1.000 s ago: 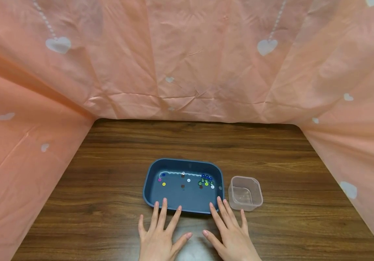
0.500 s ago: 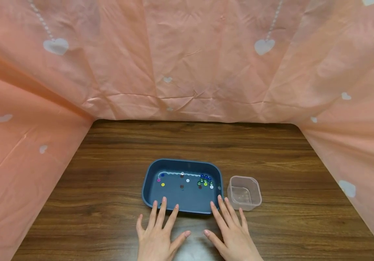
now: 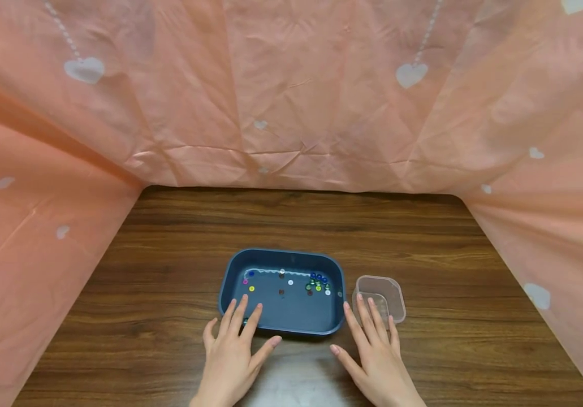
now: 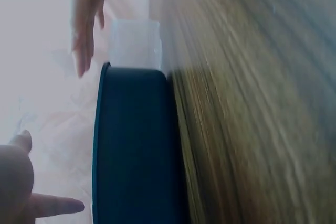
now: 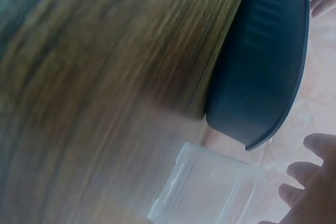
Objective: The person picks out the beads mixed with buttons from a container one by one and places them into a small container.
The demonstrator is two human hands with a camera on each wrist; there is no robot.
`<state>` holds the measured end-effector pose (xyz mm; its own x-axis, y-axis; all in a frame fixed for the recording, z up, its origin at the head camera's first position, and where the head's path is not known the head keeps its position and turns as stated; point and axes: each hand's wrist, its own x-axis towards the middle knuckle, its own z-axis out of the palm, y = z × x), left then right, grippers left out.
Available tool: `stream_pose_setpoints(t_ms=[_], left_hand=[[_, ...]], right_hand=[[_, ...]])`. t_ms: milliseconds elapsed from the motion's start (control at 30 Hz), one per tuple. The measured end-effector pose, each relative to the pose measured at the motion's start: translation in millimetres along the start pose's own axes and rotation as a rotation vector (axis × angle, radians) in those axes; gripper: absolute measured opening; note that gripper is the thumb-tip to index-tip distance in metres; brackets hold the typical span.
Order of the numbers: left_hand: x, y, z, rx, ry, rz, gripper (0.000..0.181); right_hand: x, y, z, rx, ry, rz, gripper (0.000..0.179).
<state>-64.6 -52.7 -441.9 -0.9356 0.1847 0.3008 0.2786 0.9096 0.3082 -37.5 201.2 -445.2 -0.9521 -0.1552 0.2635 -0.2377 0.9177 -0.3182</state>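
A dark blue tray [image 3: 281, 252] sits on the wooden table and holds several small coloured beads [image 3: 318, 284] and a thin white string. A clear plastic cup [image 3: 379, 291] stands right of it. My left hand [image 3: 240, 333] is open, its straight fingers reaching over the tray's near left rim. My right hand [image 3: 367, 333] is open too, fingers spread over the cup's near side. The left wrist view shows the tray wall [image 4: 136, 145], the cup [image 4: 134, 43] and the right hand [image 4: 86, 19] beyond. The right wrist view shows the tray [image 5: 262, 61], the cup [image 5: 210, 187] and right fingertips [image 5: 310, 182].
Pink cloth with white hearts [image 3: 291, 90] hangs around the back and both sides of the table [image 3: 291, 220]. Bare wood lies behind the tray and to its left.
Both hands have moved apart. The left hand slid left along the tray's near rim; the right hand shifted right from the tray's corner to the clear cup.
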Motion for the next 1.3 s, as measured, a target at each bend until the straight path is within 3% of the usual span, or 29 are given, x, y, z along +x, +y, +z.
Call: stream_pose_setpoints(t_ms=[267, 400, 500, 1000, 1300], left_hand=[[16.3, -10.0, -1.3, -0.139, 0.079, 0.006, 0.048], [27.0, -16.8, -0.9, -0.174, 0.152, 0.06, 0.028], [34.6, -20.9, -0.4, -0.181, 0.157, 0.082, 0.017], [75.4, -29.8, -7.3, -0.151, -0.243, -0.019, 0.023], [81.4, -30.8, -4.4, -0.095, -0.329, 0.016, 0.02]], right_hand=[[3.9, 8, -10, 0.01, -0.014, 0.054, 0.072], [5.9, 14, -15, 0.02, -0.007, 0.09, 0.071], [6.5, 18, -17, 0.022, 0.01, 0.111, 0.073], [14.4, 40, -24, 0.02, 0.036, 0.219, 0.08], [19.1, 44, -20, 0.033, 0.022, 0.239, 0.083]])
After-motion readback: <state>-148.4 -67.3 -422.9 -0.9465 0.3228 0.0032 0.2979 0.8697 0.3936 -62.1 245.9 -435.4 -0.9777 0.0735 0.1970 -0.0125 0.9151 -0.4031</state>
